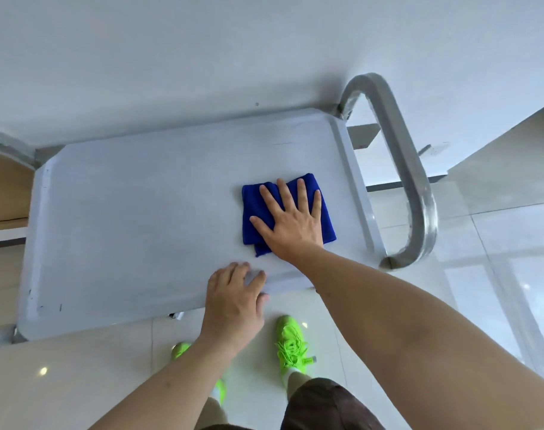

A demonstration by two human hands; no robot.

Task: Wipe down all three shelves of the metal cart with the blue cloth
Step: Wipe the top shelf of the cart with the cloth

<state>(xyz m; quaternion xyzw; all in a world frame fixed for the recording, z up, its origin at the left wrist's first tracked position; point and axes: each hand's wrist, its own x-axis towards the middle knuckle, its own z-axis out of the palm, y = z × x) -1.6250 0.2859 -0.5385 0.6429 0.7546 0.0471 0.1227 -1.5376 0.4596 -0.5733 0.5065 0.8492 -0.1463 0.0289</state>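
Note:
The metal cart's top shelf [134,231] fills the middle of the view, seen from above. A folded blue cloth [252,212] lies on the shelf's right part. My right hand [290,223] presses flat on the cloth with straight, spread fingers. My left hand [235,296] rests on the shelf's near rim, its fingers bent over the edge. The two lower shelves are hidden under the top one.
The cart's curved metal handle [410,169] loops out at the right end. A white wall [202,57] stands directly behind the cart. A wooden cabinet [3,193] is at the left. My feet in bright green shoes [290,342] stand on the glossy tiled floor.

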